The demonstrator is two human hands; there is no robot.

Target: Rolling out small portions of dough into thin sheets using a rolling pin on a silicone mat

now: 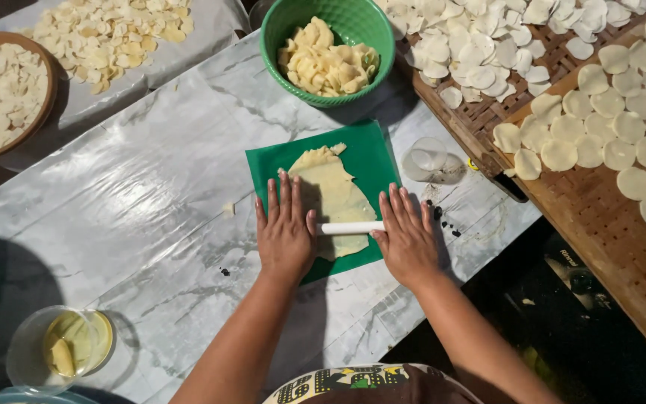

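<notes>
A thin sheet of pale yellow dough point(333, 191) lies flattened on a green square mat point(371, 153) in the middle of the table. Across its near part rests a white rolling pin point(351, 227). My left hand point(285, 230) lies flat, fingers together, on the pin's left end. My right hand point(406, 236) presses flat on the pin's right end. Only the short middle stretch of the pin shows between my hands.
A green bowl point(284, 22) of dough pieces stands beyond the mat. Woven trays point(600, 209) on the right carry several round discs point(622, 127). A clear cup point(431, 158) sits right of the mat. A clear container of yellow liquid point(69, 346) stands near left. A round tray point(48, 71) of chips lies far left.
</notes>
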